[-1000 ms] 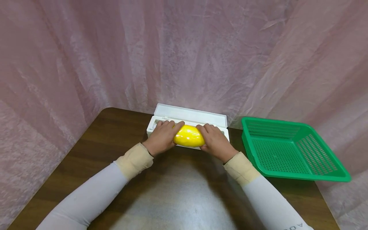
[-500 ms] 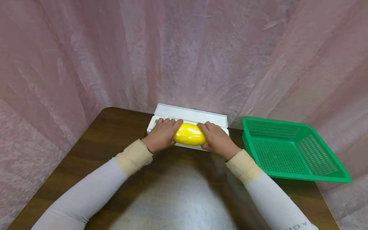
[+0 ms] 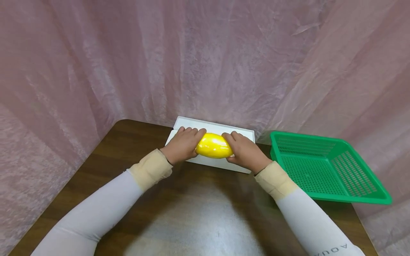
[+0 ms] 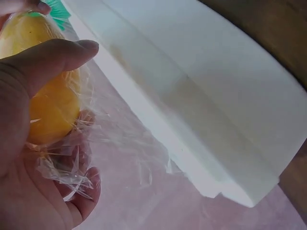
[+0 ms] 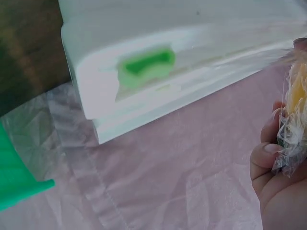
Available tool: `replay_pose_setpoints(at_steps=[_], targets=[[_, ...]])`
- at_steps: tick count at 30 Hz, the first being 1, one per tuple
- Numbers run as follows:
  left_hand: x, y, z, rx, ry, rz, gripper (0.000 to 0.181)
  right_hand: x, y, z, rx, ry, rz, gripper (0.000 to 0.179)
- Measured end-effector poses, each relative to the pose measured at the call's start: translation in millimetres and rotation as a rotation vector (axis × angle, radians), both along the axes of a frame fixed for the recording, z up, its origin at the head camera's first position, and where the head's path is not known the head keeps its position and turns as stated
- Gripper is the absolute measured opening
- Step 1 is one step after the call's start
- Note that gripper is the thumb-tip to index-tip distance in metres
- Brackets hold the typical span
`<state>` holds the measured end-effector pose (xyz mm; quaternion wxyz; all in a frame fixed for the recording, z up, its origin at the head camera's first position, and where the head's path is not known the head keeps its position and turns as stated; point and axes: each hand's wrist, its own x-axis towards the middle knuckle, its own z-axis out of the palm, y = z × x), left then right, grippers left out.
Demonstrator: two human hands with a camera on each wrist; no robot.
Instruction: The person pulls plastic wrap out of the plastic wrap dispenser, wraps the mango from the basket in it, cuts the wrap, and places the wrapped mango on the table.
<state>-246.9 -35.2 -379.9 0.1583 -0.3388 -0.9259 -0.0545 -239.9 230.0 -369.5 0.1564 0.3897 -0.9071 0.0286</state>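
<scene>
In the head view both hands hold a yellow, mango-like fruit (image 3: 214, 145) by its two ends, over a long white cling film box (image 3: 221, 163). My left hand (image 3: 183, 144) curls round the left end, thumb across the top in the left wrist view. The right hand (image 3: 246, 151) grips the other end, its fingers bunched against crinkled film in the right wrist view. Clear cling film (image 4: 139, 153) covers the fruit and trails off it beside the box. Behind the fruit, the box's lid (image 3: 214, 125) stands open; the hands partly hide the box.
A green plastic basket (image 3: 307, 135) sits at the right of the brown wooden table (image 3: 179, 213), close to my right forearm. Pink curtains (image 3: 205, 64) hang right behind the table's far edge.
Both hands and the fruit have risen slightly in the head view and shifted a little right. The white box has tipped, showing more of a plain white face below the fruit.
</scene>
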Motion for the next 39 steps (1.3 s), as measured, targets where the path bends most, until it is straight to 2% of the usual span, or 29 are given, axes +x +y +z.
replay_pose_setpoints(at_steps=[15,20,26,39], targets=[[-9.3,0.4,17.8,-0.045,0.027,0.014,0.073,-8.8,0.8,15.4,0.015,0.043,0.009,0.076],[-10.8,2.2,25.9,-0.023,0.013,0.001,0.074,-8.9,2.1,22.6,0.020,0.044,0.009,0.078],[-14.5,1.7,32.5,-0.005,0.031,-0.003,0.071,-12.2,1.9,30.8,0.036,0.054,0.000,0.078],[-16.4,-0.3,47.7,-0.021,0.001,0.011,0.076,-16.8,-0.2,44.3,0.029,0.047,0.013,0.075]])
